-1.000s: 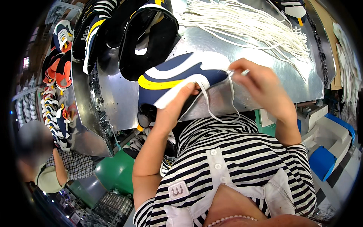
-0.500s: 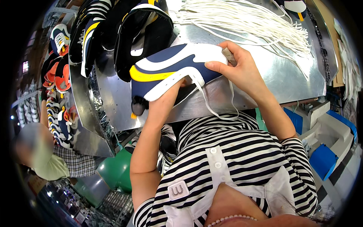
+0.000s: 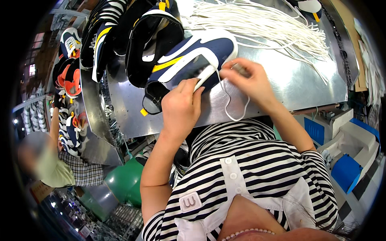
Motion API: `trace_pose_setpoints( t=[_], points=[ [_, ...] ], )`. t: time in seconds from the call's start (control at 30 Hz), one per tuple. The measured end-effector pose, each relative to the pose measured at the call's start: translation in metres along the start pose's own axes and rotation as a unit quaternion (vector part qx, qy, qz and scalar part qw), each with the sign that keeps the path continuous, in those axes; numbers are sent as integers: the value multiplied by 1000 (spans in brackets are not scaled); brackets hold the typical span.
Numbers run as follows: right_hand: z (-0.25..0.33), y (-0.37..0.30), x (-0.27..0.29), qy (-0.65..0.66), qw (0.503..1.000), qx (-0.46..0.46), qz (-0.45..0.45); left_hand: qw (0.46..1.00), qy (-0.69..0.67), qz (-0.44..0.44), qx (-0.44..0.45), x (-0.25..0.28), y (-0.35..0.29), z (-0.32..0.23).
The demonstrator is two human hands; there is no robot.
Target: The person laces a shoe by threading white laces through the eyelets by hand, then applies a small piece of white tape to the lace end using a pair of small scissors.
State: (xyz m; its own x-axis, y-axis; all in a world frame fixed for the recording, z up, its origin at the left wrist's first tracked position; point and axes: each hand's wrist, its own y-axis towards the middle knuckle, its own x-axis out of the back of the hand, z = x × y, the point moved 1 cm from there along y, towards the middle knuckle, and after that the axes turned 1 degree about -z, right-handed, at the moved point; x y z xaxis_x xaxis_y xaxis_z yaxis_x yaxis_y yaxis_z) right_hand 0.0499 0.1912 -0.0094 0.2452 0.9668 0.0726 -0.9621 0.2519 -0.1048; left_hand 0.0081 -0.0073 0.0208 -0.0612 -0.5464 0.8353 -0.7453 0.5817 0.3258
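A navy shoe upper (image 3: 225, 49) with white overlays and a yellow stripe lies tilted over the table's near part. My left hand (image 3: 181, 105) is closed on the white eyelet edge of its opening, thumb on top. Just right of the shoe, my right hand (image 3: 254, 82) pinches at a white shoelace (image 3: 233, 120), thumb and forefinger close to the eyelets. Between those fingers sits a grey-brown wrapped piece (image 3: 240, 69), mostly hidden. From the eyelet edge the lace hangs in a loop over the table's front edge and rises toward my right hand.
White laces (image 3: 257, 24) are spread across the back of the metal table (image 3: 297, 86). Black and navy uppers (image 3: 138, 60) stand at the left. A co-worker (image 3: 60, 164) is beyond the table's left side. A grey and blue machine (image 3: 350, 148) stands at the right.
The upper has turned, its toe swinging up and away. My left hand has come out of the opening onto the eyelet edge. My right hand has left the toe for the lace by the eyelets.
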Motion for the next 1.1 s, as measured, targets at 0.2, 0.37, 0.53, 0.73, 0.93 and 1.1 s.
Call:
trace_pose_setpoints(
  t=[0.2,0.37,0.53,0.73,0.93,1.1],
  points=[
    [6,-8,-5,-62,993,5,101,999,4,-46,-19,11,8,-15],
    [-6,-71,39,-211,930,112,279,980,-79,-135,127,78,22,-15],
    [-28,-127,91,-240,944,38,224,957,-136,-205,151,103,18,-17],
    [3,-82,52,-69,989,55,118,983,-9,154,96,13,-12,-8],
    [9,-1,1,16,996,75,41,984,14,169,59,19,-1,-22],
    [-2,22,-13,-31,993,105,45,984,25,170,51,8,23,-30]
  ],
)
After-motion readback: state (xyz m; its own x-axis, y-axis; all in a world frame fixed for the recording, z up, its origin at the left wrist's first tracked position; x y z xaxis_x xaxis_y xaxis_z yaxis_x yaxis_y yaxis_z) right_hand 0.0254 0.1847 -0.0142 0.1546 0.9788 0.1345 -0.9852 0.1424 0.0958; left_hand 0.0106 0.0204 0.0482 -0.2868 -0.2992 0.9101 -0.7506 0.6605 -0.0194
